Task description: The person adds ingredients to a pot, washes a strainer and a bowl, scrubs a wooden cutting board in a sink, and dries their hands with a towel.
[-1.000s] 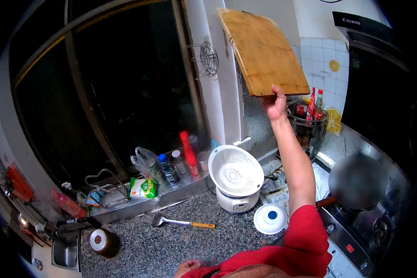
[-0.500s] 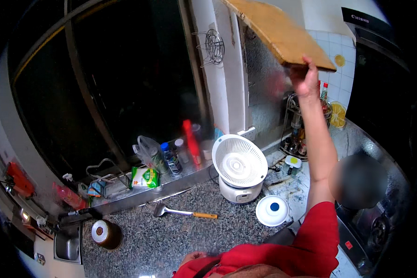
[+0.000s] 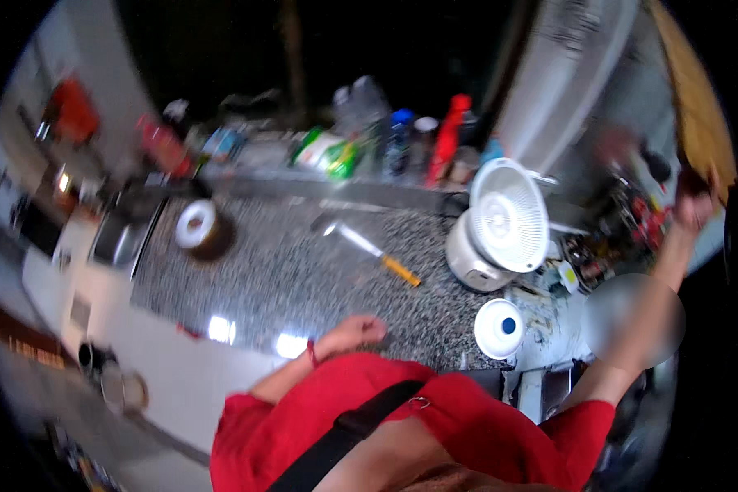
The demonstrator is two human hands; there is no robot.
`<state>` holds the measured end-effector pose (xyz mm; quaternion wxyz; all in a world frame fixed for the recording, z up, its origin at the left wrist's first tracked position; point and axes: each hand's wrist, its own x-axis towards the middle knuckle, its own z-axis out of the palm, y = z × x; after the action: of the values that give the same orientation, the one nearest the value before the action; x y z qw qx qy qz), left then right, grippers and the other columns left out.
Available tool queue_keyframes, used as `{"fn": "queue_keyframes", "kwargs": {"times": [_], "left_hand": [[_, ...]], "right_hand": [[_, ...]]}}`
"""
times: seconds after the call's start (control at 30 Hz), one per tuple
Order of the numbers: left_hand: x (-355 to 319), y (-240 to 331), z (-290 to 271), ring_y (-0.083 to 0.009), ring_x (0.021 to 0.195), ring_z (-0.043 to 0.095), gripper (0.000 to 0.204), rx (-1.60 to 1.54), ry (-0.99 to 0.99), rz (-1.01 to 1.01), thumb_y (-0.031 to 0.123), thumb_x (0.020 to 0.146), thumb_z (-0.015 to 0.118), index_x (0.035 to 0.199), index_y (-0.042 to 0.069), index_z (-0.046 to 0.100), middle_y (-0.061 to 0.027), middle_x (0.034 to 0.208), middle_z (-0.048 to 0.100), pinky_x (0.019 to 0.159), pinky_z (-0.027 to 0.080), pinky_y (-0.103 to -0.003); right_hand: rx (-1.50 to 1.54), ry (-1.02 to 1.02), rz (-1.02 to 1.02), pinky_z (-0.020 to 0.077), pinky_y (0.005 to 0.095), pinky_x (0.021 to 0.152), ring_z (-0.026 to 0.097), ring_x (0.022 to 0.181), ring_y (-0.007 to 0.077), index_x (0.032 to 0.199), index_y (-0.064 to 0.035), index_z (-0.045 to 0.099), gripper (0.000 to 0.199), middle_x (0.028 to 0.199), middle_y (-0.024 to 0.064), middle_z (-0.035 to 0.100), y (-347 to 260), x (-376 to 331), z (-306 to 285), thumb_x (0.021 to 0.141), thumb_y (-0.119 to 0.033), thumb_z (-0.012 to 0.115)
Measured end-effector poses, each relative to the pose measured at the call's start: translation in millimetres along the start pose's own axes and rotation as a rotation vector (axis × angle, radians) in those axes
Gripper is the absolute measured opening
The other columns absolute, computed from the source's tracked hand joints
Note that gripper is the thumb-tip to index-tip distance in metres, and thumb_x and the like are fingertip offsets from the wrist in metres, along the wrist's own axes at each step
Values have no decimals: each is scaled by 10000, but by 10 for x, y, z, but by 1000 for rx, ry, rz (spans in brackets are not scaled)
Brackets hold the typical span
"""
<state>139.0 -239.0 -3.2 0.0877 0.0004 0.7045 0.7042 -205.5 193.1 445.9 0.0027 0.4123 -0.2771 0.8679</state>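
At the far right, my right hand (image 3: 695, 201) is raised and grips the lower end of a wooden cutting board (image 3: 697, 98); the board runs up along the picture's rim. My left hand (image 3: 354, 331), blurred, hangs over the counter's near edge with its fingers curled and nothing visible in them. Nearest to it on the granite counter (image 3: 279, 271) lies a spatula (image 3: 369, 250) with a metal head and orange handle. A white appliance (image 3: 471, 254) carries a tilted white slotted basket (image 3: 510, 215). Before it sits a white lid (image 3: 500, 330) with a dark blue knob.
A brown pot with a pale lid (image 3: 198, 225) stands at left, near the sink (image 3: 127, 238). Along the window ledge are a green-and-white packet (image 3: 326, 154), a blue-capped bottle (image 3: 398, 143) and a red bottle (image 3: 449, 139). Several bottles crowd the rack (image 3: 623, 205) at right.
The view has swung, so the counter shows more to the left. My right hand and the cutting board are now at the far right rim. More of my left hand and forearm shows.
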Motion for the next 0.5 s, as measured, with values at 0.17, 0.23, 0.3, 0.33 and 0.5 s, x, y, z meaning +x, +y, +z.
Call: {"fn": "queue_keyframes", "kwargs": {"times": [0.17,0.23,0.3,0.33,0.5], "left_hand": [[24,948,-197,-107,905,500,313,-261,49,206,160,748,602,1010,26,496,-46,962,550,804,400,-253],[-7,1283,-282,-146,936,503,413,-377,60,387,159,735,614,1085,24,442,-87,1037,521,820,398,-269],[-84,1690,-382,-199,994,480,584,-400,34,533,163,710,634,1192,30,331,-138,1132,454,845,387,-302],[-122,1861,-426,-218,1025,454,651,-436,22,609,155,700,637,1226,42,271,-148,1166,417,854,380,-317],[-525,2256,-661,-224,1067,404,853,-723,84,844,103,646,656,1283,32,92,-149,1207,355,845,376,-327]], "right_hand": [[96,99,58,299,436,883,364,1068,297,1171,51,323,556,1162,189,383,1194,-664,105,681,-79,552],[254,-7,168,318,424,864,383,1044,290,1184,47,296,598,1150,185,391,1733,-1004,269,671,-110,559],[318,-39,268,323,419,870,378,1052,293,1193,31,289,650,1161,178,383,2243,-1341,415,640,-156,574],[294,17,287,318,420,881,364,1070,295,1199,20,288,679,1176,174,371,2461,-1531,457,621,-184,580],[487,-11,663,276,446,945,318,1126,315,1252,-33,199,787,1234,160,309,3446,-2343,1567,588,-173,598]]}}
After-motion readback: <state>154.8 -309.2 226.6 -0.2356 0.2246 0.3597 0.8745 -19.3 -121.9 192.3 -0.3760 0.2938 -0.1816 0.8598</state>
